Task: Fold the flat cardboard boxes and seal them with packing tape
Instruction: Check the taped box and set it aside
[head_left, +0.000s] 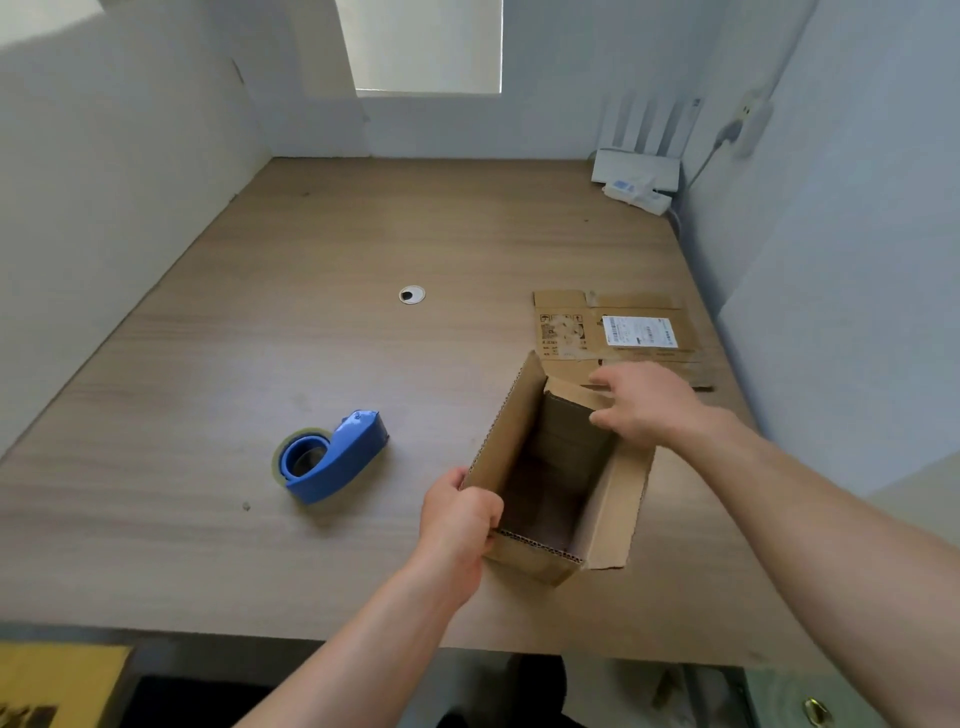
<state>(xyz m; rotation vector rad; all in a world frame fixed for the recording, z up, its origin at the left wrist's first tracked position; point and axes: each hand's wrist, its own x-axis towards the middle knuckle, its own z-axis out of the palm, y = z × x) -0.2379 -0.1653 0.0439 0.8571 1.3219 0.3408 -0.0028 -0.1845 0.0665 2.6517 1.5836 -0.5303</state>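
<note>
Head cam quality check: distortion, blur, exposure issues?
Head view: wide-angle distortion bows the desk edges and walls; window blown out white; right hand slightly blurred at the open box; left hand and tape dispenser sharp; soft shadow beside the dispenser; box interior dark.

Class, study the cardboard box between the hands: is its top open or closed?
Open. The box shows its dark inside, with no flap closed over it; the left hand grips its near corner.

1 wide-angle head camera looks forward and down, close above the desk (311, 338).
</note>
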